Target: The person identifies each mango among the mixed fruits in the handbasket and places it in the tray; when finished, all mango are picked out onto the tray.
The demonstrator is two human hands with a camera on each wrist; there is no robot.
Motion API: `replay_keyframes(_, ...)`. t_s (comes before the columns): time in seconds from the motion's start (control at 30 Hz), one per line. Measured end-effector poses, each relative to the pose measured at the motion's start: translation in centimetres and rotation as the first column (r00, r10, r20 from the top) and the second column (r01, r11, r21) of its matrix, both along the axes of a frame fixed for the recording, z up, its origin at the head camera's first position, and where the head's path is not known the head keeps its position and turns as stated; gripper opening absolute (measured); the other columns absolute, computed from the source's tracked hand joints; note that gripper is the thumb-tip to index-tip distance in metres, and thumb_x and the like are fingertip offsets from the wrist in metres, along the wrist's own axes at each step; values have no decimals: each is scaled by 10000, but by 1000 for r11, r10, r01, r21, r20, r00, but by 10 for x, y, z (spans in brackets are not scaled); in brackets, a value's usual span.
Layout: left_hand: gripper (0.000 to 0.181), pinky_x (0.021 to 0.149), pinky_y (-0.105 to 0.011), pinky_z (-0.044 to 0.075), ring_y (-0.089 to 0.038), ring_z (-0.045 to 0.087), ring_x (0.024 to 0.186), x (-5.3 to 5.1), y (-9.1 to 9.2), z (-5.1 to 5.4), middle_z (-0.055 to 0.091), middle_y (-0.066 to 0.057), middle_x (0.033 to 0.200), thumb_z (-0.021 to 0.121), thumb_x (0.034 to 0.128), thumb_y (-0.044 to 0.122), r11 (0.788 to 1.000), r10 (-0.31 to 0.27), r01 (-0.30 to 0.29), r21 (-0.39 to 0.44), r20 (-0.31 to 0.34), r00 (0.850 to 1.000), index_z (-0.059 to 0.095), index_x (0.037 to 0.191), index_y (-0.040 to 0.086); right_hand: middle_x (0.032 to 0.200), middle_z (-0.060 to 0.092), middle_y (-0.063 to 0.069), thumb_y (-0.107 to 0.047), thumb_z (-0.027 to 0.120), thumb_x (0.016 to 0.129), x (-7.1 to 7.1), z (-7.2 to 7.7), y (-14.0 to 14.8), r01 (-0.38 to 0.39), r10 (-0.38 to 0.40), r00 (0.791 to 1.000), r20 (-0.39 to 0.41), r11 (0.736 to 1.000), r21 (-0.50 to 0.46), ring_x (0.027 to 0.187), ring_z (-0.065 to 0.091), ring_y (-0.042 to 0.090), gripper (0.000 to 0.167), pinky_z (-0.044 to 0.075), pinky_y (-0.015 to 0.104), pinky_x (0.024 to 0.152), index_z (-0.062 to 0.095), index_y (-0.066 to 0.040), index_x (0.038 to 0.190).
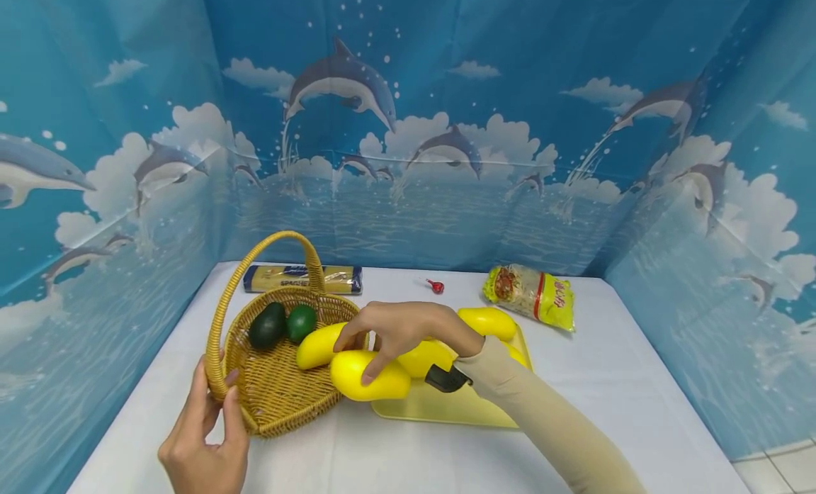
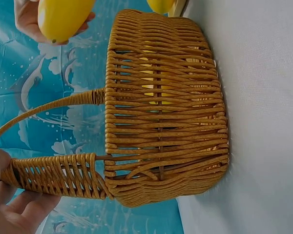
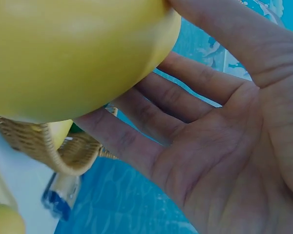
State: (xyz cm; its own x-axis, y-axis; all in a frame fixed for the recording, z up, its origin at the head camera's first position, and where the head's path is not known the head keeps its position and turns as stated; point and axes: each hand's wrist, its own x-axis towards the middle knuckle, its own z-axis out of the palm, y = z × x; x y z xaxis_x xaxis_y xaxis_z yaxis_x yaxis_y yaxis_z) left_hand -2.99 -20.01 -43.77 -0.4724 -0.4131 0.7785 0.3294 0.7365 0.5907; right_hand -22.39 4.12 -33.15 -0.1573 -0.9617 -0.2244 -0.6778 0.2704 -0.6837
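Note:
My left hand [image 1: 207, 437] grips the wicker basket [image 1: 280, 402] where its tall handle [image 1: 219, 324] meets the left side. In the left wrist view the fingers curl round that handle base. Over the basket's right rim, my right hand [image 1: 404, 327] holds a yellow mango [image 1: 363, 375] between thumb and fingers. The right wrist view shows this mango [image 3: 78, 53] close up, with a gap between it and the palm. Inside the basket lie a dark green avocado [image 1: 267, 327], a smaller green fruit [image 1: 301, 323] and another yellow mango [image 1: 316, 347], partly hidden by the right hand.
A pale yellow tray [image 1: 440, 407] right of the basket bears several yellow mangoes [image 1: 487, 322], partly covered by the right arm. Along the back lie a spaghetti pack [image 1: 341, 280], a small red item [image 1: 436, 287] and a bag of noodles [image 1: 535, 295]. Dolphin-print curtains surround the white table.

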Motion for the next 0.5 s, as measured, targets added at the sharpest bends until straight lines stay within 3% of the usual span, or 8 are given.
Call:
replay_keyframes(0.17,712,892,-20,492,241,545,1146,3,0,2,723,-306,1269,746,896,-161,1000,21,-20,-15,60,998,554,1561,3,1366,729,76,-180,867,945,3,-8,18,25,-24,1000,11,999,-29,1176,686,66,560,636,229,935,667,-14,1441)
replay_keyframes(0.5,730,887,-28,504,177,617,1138,-1,0,0,721,-287,1293,764,841,-217,1000,3,-3,5,-11,1000,600,1521,-7,1383,726,55,-211,867,946,4,-34,54,97,-97,995,10,994,-51,1205,676,63,535,634,248,956,694,-53,1427)
